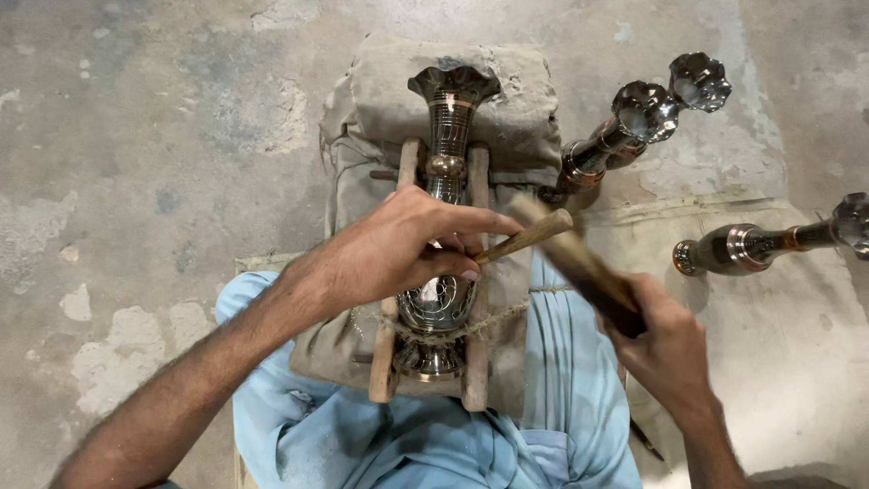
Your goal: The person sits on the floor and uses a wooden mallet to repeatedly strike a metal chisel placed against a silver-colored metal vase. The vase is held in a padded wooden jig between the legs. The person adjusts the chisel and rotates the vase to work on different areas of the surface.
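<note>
- Your left hand (398,249) is closed in a pinch around a slim wooden-handled punch (525,237), its tip bearing on the engraved, shiny metal vase (441,299); the palm lies over the vase body, which steadies both tool and work.
- Your right hand (665,349), at about four o'clock from the left, is wrapped tight around the handle of a dark wooden mallet (579,267). The mallet head points toward ten o'clock, close above the punch's butt end and blurred, so I cannot tell whether they touch.
- The vase lies on its side, flared mouth at twelve o'clock and foot toward you, between two pale wooden rails (477,281) bound with twine (507,312), so it cannot roll.
- Rails and vase sit on a dusty grey cloth cushion (507,109) that rests partly on your light-blue lap (561,362), apparently padding the work.
- At one to three o'clock, three similar polished vases (634,122) lie on the concrete floor (136,136), well apart from your hands.
</note>
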